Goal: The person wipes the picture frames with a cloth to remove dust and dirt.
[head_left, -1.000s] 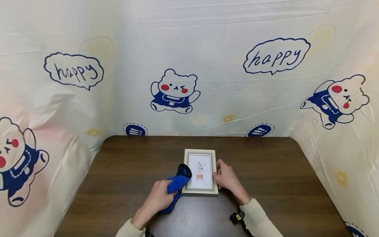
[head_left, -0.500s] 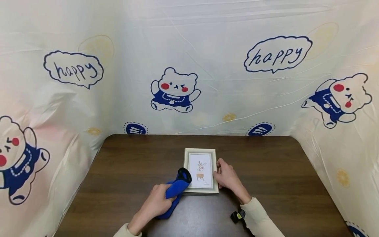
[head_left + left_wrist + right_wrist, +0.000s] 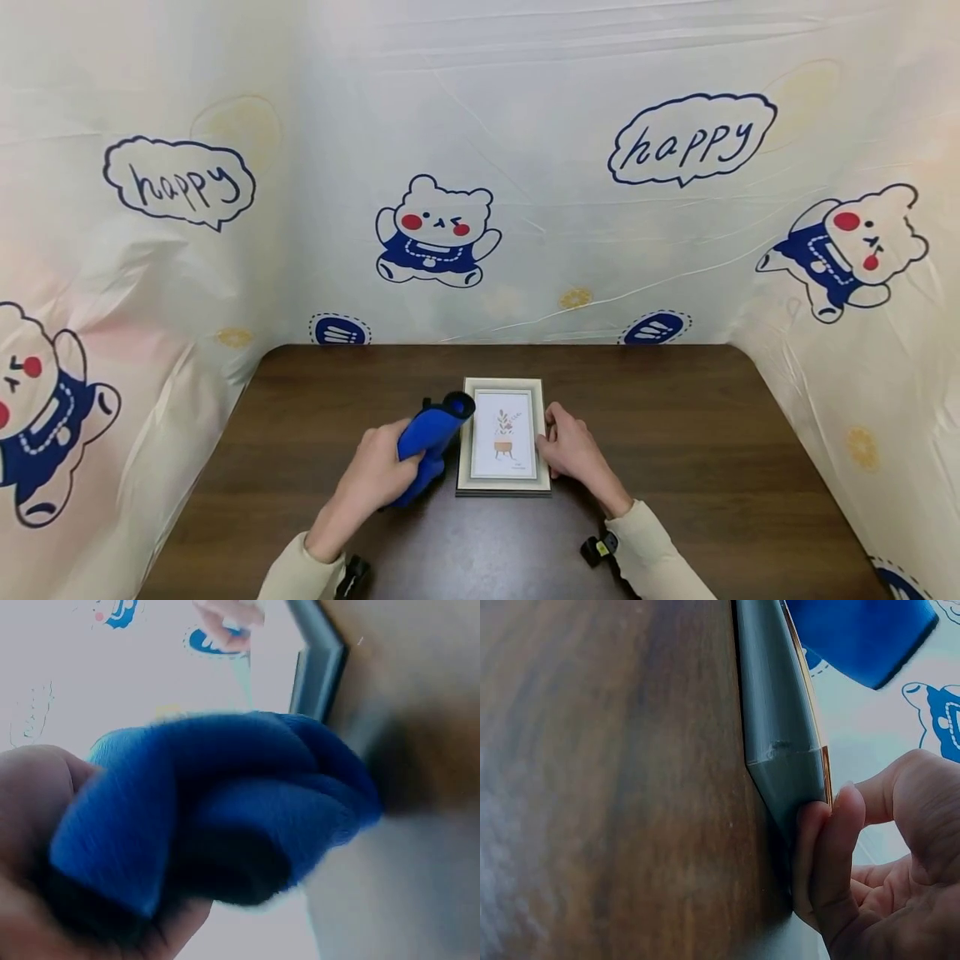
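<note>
A cream picture frame (image 3: 502, 485) with a potted-plant print lies flat on the dark wooden table. My left hand (image 3: 375, 468) grips a bunched blue cloth (image 3: 429, 443) with black edging just left of it. The rolled end of the cloth overlaps the frame's left border in the head view. Close up in the left wrist view, the folded cloth (image 3: 225, 761) hides most of the fingers. At the opposite side, my right hand (image 3: 573, 446) holds the frame by its right edge. The right wrist view has the fingertips (image 3: 840, 825) against the side of the frame (image 3: 780, 697).
The brown table (image 3: 675, 433) has rounded far corners. Behind it and on both sides hangs a pale curtain (image 3: 555, 150) printed with bears and "happy" bubbles. A black wrist device (image 3: 600, 548) sits by the right sleeve.
My left hand has moved left and a little away from me, taking the cloth off the frame's lower left part. The right hand and the frame have stayed put.
</note>
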The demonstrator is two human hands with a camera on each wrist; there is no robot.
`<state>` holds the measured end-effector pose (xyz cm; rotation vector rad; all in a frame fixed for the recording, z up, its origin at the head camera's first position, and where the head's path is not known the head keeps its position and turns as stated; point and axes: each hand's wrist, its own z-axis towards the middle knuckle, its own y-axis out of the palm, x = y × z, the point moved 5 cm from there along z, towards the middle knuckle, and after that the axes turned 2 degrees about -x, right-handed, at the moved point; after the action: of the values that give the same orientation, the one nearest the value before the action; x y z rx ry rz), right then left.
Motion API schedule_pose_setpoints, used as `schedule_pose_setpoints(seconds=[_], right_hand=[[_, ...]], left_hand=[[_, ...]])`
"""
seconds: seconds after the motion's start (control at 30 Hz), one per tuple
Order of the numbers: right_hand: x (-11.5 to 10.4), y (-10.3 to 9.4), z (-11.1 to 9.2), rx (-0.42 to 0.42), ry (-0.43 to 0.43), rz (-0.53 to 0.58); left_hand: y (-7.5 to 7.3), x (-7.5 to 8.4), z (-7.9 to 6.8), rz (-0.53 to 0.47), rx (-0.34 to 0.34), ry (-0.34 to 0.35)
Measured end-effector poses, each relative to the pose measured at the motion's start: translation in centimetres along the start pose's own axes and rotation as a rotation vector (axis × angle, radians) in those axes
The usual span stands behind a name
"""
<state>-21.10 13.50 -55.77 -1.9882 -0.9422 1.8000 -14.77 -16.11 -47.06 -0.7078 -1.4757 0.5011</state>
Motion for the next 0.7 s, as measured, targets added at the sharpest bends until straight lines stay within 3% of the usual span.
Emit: schedule_pose_setpoints(seconds=[0.13,0.27,0.5,0.7], right_hand=[[0.0,0.0,0.0,0.004,-0.004,-0.003],[0.0,0.0,-0.1,0.007,-0.004,-0.005],[-0.1,-0.1,-0.2,0.013,0.000,-0.014],[0.0,0.0,-0.1,0.021,-0.006,-0.023]], left_hand=[[-0.7,1.3,1.4,0.000,0.122,0.062],[-0.1,3.0,3.4,0.003,0.252,0.174],[3.1,5.7,7.0,0.078,0.380,0.364],[6.1,6.5,9.4,0.246,0.433,0.461]])
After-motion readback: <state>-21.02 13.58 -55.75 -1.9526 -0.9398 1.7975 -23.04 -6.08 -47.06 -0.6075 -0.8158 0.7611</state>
